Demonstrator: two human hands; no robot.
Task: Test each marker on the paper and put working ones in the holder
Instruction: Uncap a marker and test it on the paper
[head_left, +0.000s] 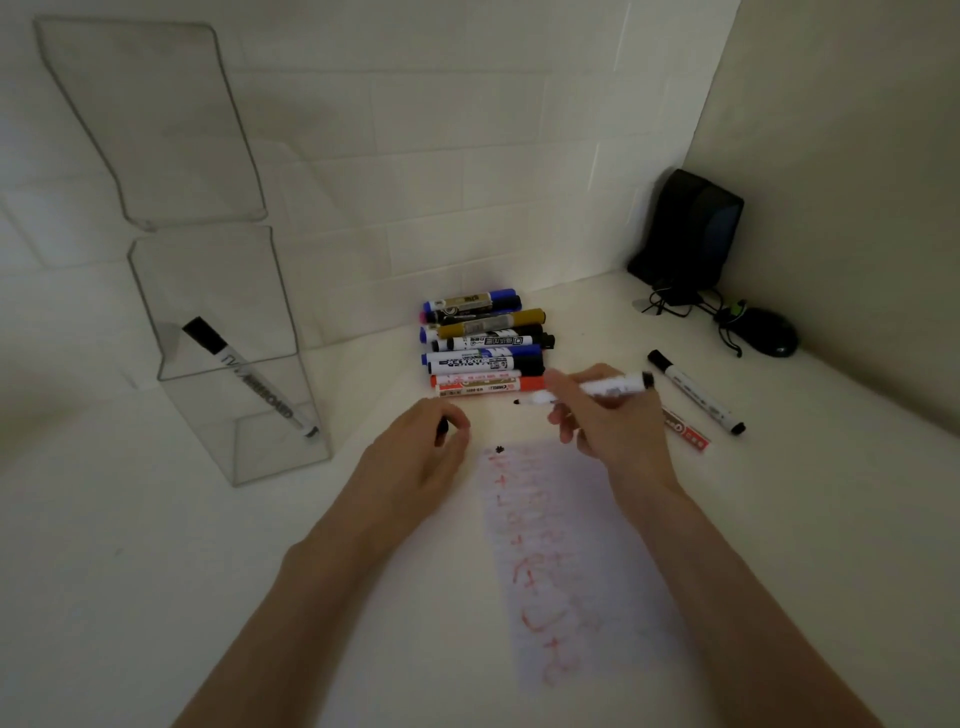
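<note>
Paper: a long white sheet of paper (561, 561) lies on the pale desk (156, 571) in front of the person. It is covered in faint red scribbles, with one small black blot (500, 449) at its far left corner.
Left hand: the left hand (421, 447) sits just left of the paper's far end, with the fingers curled and pinching a small dark piece, probably a cap (442, 430).
Right hand: the right hand (608, 421) is over the paper's far right corner. It grips a white black marker (618, 387) by the barrel, held nearly level with the bare tip pointing left, just beyond the paper's far edge and not touching it.
Set aside: just right of the paper lie a capped marker (696, 393) and a red marker (688, 430), the red one partly hidden behind the right hand. I cannot tell whether these are rejects.
Untested: a pile of markers (483, 348), about ten, lies just beyond the paper's far end. There are blue, black, gold, pink and red ones, all capped.
Holder: a clear plastic holder (208, 291) stands well to the left of the paper. One stored marker (249, 376) leans inside its lower pocket.
Far corner: a dark speaker (685, 228) and a mouse (769, 332) sit well beyond the paper, to the right.
Progress: early on, by my judgement. One marker is in the holder, one is being tested, and most of the pile is left to do.
</note>
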